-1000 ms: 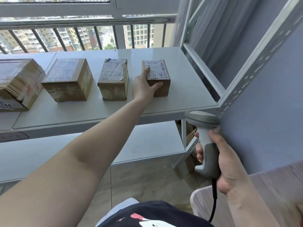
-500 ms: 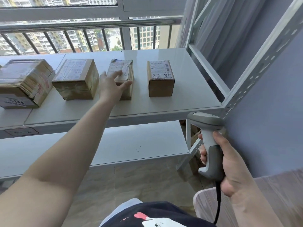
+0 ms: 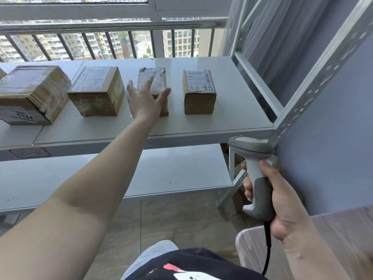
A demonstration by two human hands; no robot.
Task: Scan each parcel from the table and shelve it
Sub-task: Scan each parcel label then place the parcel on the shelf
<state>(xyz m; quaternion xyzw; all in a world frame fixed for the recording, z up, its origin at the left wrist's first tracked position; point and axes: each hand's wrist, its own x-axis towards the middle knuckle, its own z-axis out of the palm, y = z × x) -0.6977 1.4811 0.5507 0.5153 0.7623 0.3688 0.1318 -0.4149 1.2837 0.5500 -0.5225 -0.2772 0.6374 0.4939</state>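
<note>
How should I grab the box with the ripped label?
Probably from above, pinching the long side faces of the box with the ripped label: it is narrow, lies flat, with open gaps on both sides. The left hand already spreads over it.

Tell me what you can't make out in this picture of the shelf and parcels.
Head view only:
- Torn-label cardboard parcel: front hidden by open left hand; contact unclear.
- Largest taped cardboard box: cut by left edge.
- White printed label: print too small.
- Grey handheld scanner: trigger hidden by right hand.
</note>
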